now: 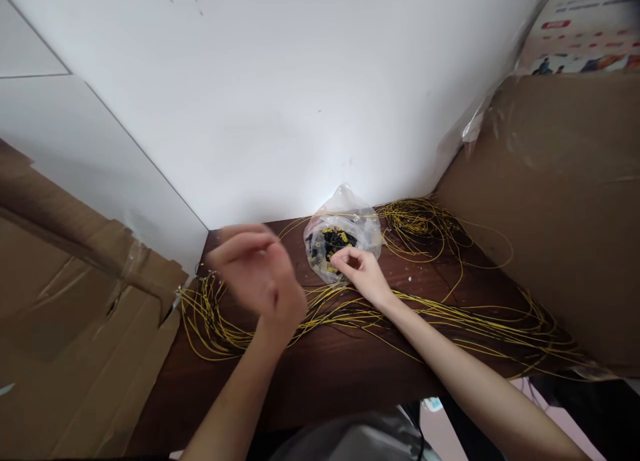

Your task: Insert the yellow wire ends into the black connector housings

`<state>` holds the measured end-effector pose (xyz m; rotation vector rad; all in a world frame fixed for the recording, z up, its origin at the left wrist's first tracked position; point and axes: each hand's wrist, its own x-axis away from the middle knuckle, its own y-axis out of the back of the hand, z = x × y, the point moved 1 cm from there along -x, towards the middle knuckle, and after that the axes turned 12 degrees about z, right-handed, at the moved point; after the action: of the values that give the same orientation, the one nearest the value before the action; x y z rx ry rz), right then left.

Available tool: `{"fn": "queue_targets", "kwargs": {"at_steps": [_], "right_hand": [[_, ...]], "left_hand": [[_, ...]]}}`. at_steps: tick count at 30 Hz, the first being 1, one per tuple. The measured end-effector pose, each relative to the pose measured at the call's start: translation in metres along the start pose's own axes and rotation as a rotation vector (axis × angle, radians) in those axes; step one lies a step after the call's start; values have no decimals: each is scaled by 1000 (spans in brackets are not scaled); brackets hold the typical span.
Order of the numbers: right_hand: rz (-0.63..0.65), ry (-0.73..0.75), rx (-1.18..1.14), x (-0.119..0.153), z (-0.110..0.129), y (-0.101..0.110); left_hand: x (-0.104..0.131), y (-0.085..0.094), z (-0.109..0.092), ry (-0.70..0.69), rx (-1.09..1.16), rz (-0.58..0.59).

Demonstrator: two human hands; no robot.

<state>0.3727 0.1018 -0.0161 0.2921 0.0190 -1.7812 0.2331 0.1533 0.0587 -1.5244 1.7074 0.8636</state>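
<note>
Right hand [365, 274] at bag [344, 199], frame centre — fingertips together, anything pinched unclear. Left hand [263, 274] blurred, cannot tell grip. Many black and yellow pieces [345, 237] left in bag; wires [450, 309] loose below — finished share unclear.

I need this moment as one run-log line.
left hand: raised, blurred; right hand: at plastic bag, small pieces inside; yellow wires: across tabletop

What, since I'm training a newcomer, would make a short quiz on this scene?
1. Which of the person's hands has its fingertips at the clear plastic bag?
2. True or false: the clear plastic bag hangs on the wall.
3. Fill in: the small pieces in the bag are yellow and ____.

Key: 1. The right hand. 2. False; it rests on the dark brown surface. 3. Black.
</note>
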Motion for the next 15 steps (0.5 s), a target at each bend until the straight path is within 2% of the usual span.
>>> {"fn": "queue_targets", "kwargs": {"at_steps": [1,3,5,6,10,15], "right_hand": [[-16,-5,14,0,-1,2],[-45,-11,52,0,-4,6],[-78,-4,118,0,-4,9],[-93,3,155,0,-4,11],[-78,30,227,1,-1,15],[-30,36,268,1,-6,17]], "left_hand": [[6,-5,8,-6,-17,12],[20,-15,27,101,-133,269],[33,-21,44,206,-233,466],[38,-21,51,232,-278,525],[47,-17,65,276,-396,652],[51,-12,76,285,-489,680]]}}
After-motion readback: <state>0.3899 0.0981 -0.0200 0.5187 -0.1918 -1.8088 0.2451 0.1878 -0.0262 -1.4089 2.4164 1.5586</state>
